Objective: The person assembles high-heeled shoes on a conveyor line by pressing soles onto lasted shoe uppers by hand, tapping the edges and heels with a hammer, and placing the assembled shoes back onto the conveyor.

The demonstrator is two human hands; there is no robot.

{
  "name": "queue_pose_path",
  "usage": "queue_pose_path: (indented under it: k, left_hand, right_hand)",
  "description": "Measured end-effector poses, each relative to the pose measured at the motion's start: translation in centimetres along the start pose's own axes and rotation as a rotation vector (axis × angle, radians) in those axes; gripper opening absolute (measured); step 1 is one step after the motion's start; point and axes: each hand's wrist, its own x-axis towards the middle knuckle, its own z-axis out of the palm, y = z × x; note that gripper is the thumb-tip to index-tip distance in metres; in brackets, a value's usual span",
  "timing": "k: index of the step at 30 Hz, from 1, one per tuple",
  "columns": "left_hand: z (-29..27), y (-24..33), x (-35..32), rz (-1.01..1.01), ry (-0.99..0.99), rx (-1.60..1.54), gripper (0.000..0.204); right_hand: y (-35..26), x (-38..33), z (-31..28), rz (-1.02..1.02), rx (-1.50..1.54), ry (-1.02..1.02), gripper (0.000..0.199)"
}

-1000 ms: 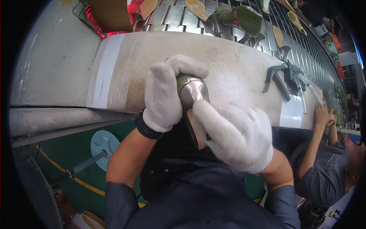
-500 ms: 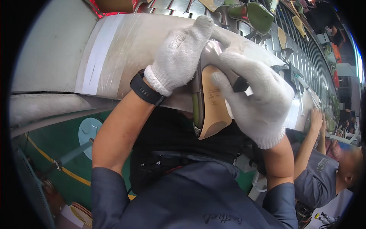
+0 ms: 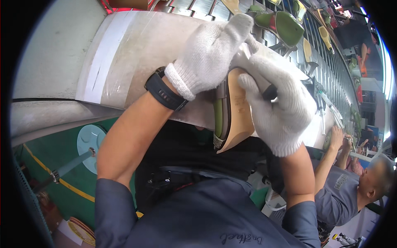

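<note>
Between my two white-gloved hands is a high-heeled shoe (image 3: pixel 240 113), its tan sole turned up toward me and its toe pointing down at my body. A green strip and a grey-brown edge show along its left side, with a glittery trim at the toe. My left hand (image 3: pixel 211 56) is closed round the back part of the shoe; the glove hides its fingertips' exact hold. My right hand (image 3: pixel 283 101) grips from the other side, its thumb on the sole and its fingers around the dark-tipped heel.
The pale worktop (image 3: pixel 144 53) lies beneath my hands. Beyond it a slatted metal conveyor (image 3: pixel 198 8) carries green shoes (image 3: pixel 289 28) and tan shoe parts (image 3: pixel 325 37). At right a co-worker's hands (image 3: pixel 337 138) are over the bench. A light blue round stool (image 3: pixel 89 142) stands lower left.
My left hand and the shoe have shifted slightly to the right, and the shoe's sole appears a little more turned. Both hands keep their hold.
</note>
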Motion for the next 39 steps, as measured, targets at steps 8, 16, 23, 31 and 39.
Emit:
queue_pose_path:
  k: [8,16,23,31,39]
  left_hand:
    - [-0.3,0.0,0.9,-0.208,-0.212,-0.095,0.037]
    - [0.4,-0.8,0.7,-0.014,-0.066,0.059,0.035]
    - [1.7,-0.9,0.3,0.107,0.141,0.084,0.046]
    - [0.3,0.8,0.7,-0.137,-0.117,0.096,0.033]
    - [0.4,-0.5,0.8,-0.16,-0.125,-0.112,0.038]
  right_hand:
    - [2.4,0.1,-0.7,0.666,0.386,-0.308,0.038]
    - [5.3,2.3,0.1,0.33,0.371,-0.61,0.044]
    - [2.9,1.4,1.4,0.45,0.485,-0.491,0.035]
    - [2.1,0.0,0.9,0.56,0.33,-0.448,0.045]
    - [3.3,-1.3,0.1,0.842,0.933,-0.447,0.057]
